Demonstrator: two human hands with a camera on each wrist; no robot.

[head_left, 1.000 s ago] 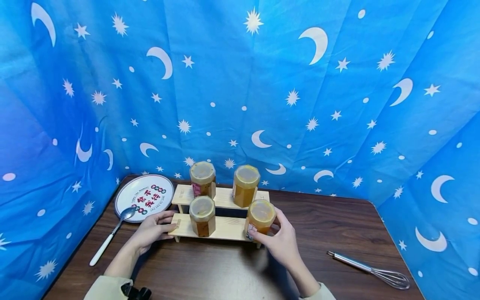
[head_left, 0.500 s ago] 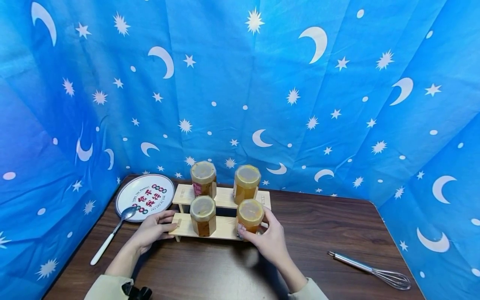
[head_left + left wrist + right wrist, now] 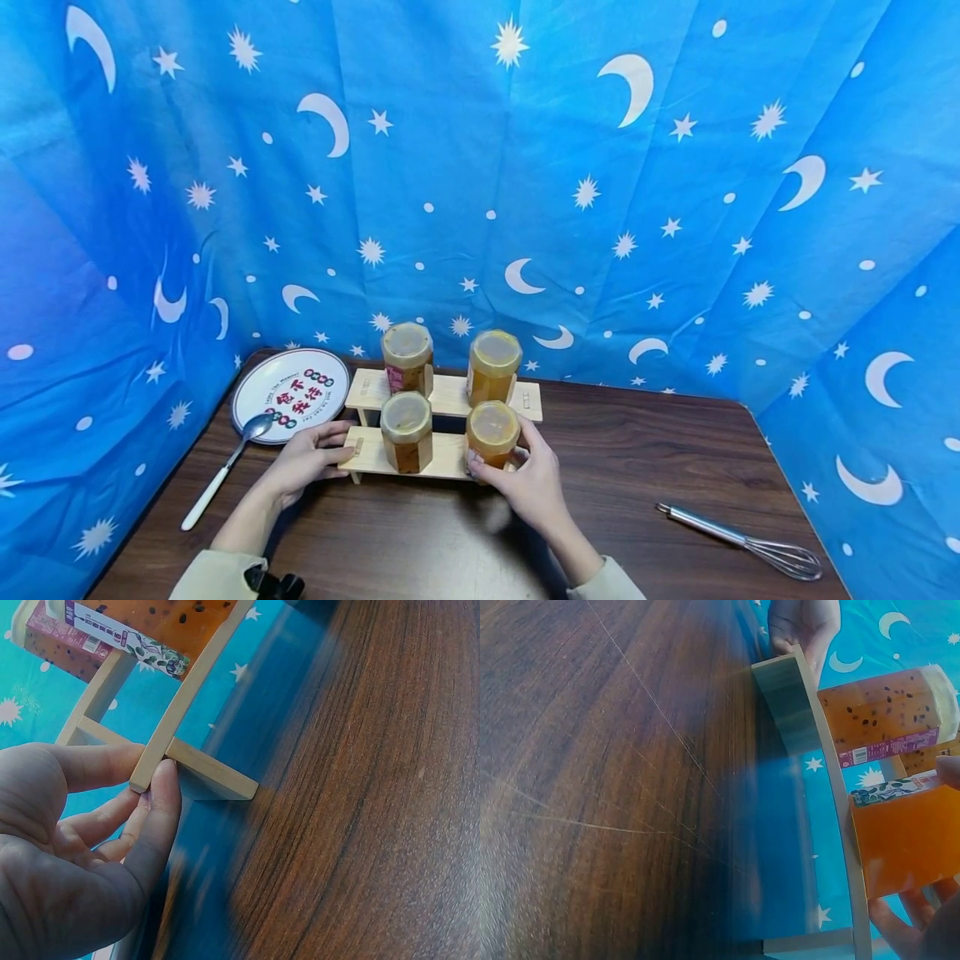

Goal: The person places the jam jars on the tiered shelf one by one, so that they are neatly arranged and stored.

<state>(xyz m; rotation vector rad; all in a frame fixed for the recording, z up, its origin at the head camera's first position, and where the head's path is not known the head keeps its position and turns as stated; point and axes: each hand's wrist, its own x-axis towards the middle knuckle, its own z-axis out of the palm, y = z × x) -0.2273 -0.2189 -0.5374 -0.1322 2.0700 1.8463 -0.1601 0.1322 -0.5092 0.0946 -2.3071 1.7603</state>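
A two-tier wooden rack [image 3: 450, 454] stands on the table with two lidded jars on each step. My left hand [image 3: 300, 462] pinches the left end of the lower step between thumb and fingers, as the left wrist view shows at the board's end [image 3: 154, 761]. My right hand [image 3: 532, 479] grips the orange jar [image 3: 492, 435] on the right part of the lower step, its base right at the board in the right wrist view. Left of it stands a jar with dark seeds [image 3: 407, 437]. Behind are another seeded jar [image 3: 407, 358] and a yellow jar [image 3: 493, 367].
A white plate [image 3: 330, 400] with red lettering lies left of the rack, a white-handled spoon [image 3: 213, 492] leaning on its rim. On the right of the dark wooden table [image 3: 637, 442] lies a wire whisk [image 3: 742, 540]. A blue star-and-moon cloth [image 3: 465, 167] hangs behind and at both sides.
My right hand has moved the orange jar left along the lower step, toward the seeded jar. My left hand has stayed on the rack's left end.
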